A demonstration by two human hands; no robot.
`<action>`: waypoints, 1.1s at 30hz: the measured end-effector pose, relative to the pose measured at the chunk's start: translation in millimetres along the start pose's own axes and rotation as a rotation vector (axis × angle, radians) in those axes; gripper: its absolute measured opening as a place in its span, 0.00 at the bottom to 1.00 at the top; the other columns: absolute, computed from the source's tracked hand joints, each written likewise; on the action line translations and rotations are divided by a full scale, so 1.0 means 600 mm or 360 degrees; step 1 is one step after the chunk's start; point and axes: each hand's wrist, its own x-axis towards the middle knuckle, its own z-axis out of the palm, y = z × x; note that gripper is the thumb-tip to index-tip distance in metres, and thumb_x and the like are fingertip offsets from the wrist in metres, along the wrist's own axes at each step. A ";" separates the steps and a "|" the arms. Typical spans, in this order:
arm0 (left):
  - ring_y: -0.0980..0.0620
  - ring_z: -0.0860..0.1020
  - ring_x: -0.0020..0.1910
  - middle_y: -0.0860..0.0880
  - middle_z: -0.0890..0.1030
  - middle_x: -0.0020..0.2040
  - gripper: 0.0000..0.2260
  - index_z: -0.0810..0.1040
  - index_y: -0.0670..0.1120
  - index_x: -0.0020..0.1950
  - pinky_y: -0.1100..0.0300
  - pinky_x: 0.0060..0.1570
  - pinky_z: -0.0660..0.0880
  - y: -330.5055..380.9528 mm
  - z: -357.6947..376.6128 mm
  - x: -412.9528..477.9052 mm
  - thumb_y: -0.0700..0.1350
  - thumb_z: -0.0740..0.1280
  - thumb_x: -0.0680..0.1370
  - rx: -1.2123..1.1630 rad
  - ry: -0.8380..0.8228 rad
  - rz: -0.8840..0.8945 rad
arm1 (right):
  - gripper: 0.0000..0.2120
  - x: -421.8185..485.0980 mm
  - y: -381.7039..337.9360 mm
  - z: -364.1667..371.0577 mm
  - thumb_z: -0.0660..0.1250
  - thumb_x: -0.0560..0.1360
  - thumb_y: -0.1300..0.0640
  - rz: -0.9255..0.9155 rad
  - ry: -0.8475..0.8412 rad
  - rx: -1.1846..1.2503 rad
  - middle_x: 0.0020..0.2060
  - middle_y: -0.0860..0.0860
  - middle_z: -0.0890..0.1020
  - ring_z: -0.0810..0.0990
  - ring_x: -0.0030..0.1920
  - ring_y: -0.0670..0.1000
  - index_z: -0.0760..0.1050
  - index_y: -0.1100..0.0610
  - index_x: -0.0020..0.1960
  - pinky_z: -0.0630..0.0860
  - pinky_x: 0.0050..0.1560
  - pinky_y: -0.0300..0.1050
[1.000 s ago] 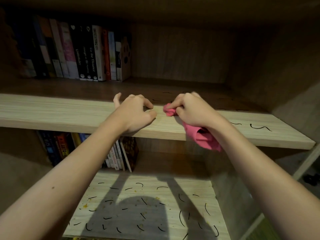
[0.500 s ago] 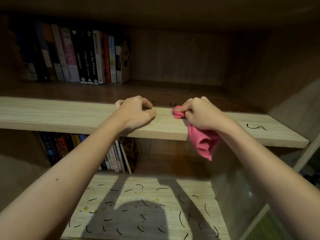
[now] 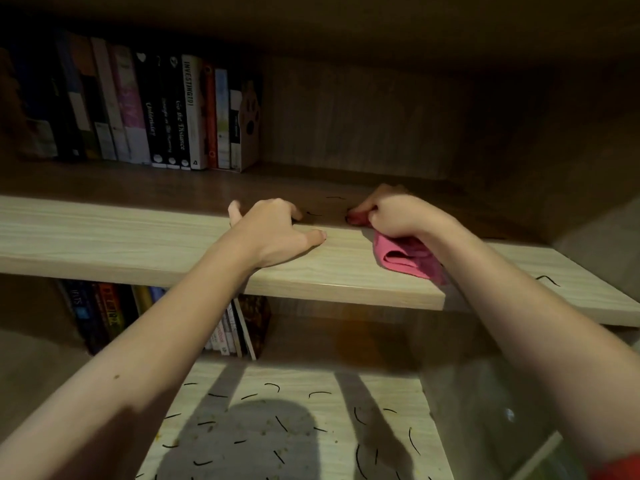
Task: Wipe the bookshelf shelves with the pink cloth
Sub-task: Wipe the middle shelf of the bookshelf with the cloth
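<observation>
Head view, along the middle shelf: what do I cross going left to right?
Row of books → left hand resting on the shelf → black strand → right hand gripping the pink cloth → black squiggle near the right end.

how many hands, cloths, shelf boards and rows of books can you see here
hands: 2 (left hand, right hand)
pink cloth: 1
shelf boards: 2 (upper shelf, lower shelf)
rows of books: 2 (upper row, lower row)
total: 7
</observation>
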 end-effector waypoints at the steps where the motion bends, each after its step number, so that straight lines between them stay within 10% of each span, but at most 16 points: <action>1: 0.48 0.67 0.68 0.49 0.76 0.62 0.24 0.73 0.48 0.65 0.43 0.72 0.44 -0.001 -0.001 0.000 0.61 0.62 0.75 -0.0012 0.0001 -0.0005 | 0.18 0.008 -0.006 0.004 0.58 0.77 0.65 0.0014 -0.0007 0.0000 0.59 0.53 0.78 0.78 0.52 0.52 0.77 0.54 0.62 0.76 0.54 0.45; 6: 0.49 0.67 0.68 0.50 0.76 0.63 0.23 0.73 0.49 0.65 0.44 0.72 0.45 -0.002 0.001 0.002 0.60 0.63 0.75 -0.0032 -0.0011 0.0003 | 0.20 -0.030 -0.002 0.009 0.55 0.78 0.67 -0.0130 -0.0012 0.0094 0.54 0.47 0.78 0.77 0.40 0.45 0.77 0.53 0.63 0.72 0.39 0.32; 12: 0.49 0.67 0.68 0.50 0.75 0.63 0.24 0.73 0.49 0.66 0.43 0.72 0.46 -0.001 0.000 0.001 0.60 0.63 0.75 -0.0037 -0.0026 -0.0010 | 0.19 0.029 -0.019 0.008 0.56 0.78 0.65 0.0020 -0.0008 0.0050 0.61 0.52 0.78 0.76 0.56 0.53 0.76 0.52 0.63 0.74 0.59 0.45; 16: 0.49 0.67 0.67 0.50 0.76 0.62 0.23 0.73 0.49 0.65 0.44 0.72 0.47 -0.003 0.001 0.004 0.60 0.63 0.75 -0.0054 -0.0038 -0.0006 | 0.20 -0.024 -0.013 0.014 0.55 0.78 0.67 -0.0132 0.0003 0.0136 0.54 0.46 0.78 0.77 0.43 0.44 0.77 0.52 0.62 0.74 0.43 0.35; 22: 0.48 0.68 0.66 0.49 0.76 0.61 0.24 0.73 0.48 0.65 0.43 0.72 0.49 -0.002 -0.001 0.002 0.61 0.63 0.75 -0.0074 -0.0038 -0.0018 | 0.18 0.026 -0.035 0.020 0.59 0.76 0.64 0.0023 -0.0006 0.0000 0.58 0.53 0.79 0.78 0.52 0.52 0.76 0.52 0.63 0.76 0.56 0.47; 27: 0.47 0.69 0.64 0.50 0.77 0.57 0.14 0.78 0.51 0.58 0.41 0.71 0.47 -0.013 -0.017 0.002 0.55 0.61 0.78 -0.0171 0.0051 -0.0042 | 0.19 -0.014 -0.033 0.034 0.58 0.77 0.66 -0.0092 0.0107 0.0194 0.56 0.51 0.80 0.78 0.39 0.46 0.75 0.53 0.65 0.75 0.38 0.39; 29: 0.46 0.69 0.65 0.51 0.78 0.54 0.12 0.79 0.53 0.57 0.38 0.70 0.41 -0.041 -0.033 0.000 0.54 0.60 0.78 -0.0039 0.0042 -0.0055 | 0.18 -0.004 -0.026 0.032 0.58 0.77 0.64 0.0008 0.0101 0.0101 0.57 0.52 0.79 0.78 0.43 0.49 0.74 0.53 0.65 0.75 0.48 0.42; 33: 0.48 0.65 0.70 0.51 0.74 0.66 0.19 0.74 0.56 0.65 0.39 0.70 0.38 -0.077 -0.043 0.007 0.61 0.59 0.77 0.0077 -0.0075 -0.0039 | 0.16 0.037 -0.054 0.025 0.56 0.78 0.62 0.0150 -0.0001 0.0072 0.57 0.54 0.77 0.75 0.49 0.52 0.74 0.56 0.63 0.71 0.50 0.42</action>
